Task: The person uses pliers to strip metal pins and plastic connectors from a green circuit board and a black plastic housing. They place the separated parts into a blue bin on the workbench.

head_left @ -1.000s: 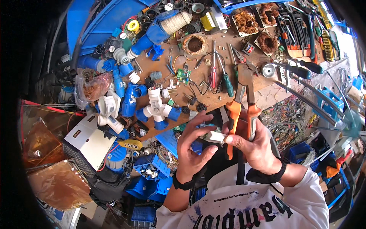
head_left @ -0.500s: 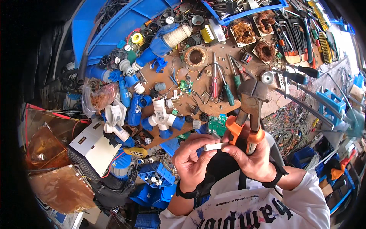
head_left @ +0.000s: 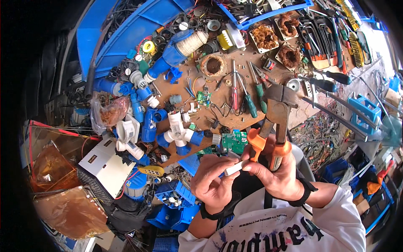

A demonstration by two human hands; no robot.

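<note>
My left hand (head_left: 213,181) pinches a small white rectangular piece (head_left: 235,168) between thumb and fingers, in front of my chest. The thumb and fingertips of my right hand (head_left: 275,178) meet the piece's other end. The same right hand is closed round the orange handles of a pair of cutting pliers (head_left: 280,107), whose dark, worn steel head points up and away from me. Their jaws are apart from the white piece. What exactly the white piece is, I cannot make out.
Beyond my hands, a brown workbench (head_left: 201,80) carries a white-and-blue pipe fitting (head_left: 178,133), a green circuit board (head_left: 234,142), a red screwdriver (head_left: 235,90) and rusty wire coils (head_left: 264,38). Blue bins (head_left: 174,195) sit at lower left. Tangled wires (head_left: 319,138) lie to the right.
My left hand has turned slightly and the white piece has tilted, its left end now lower. The right hand keeps its hold on the pliers. The view has shifted a little.
</note>
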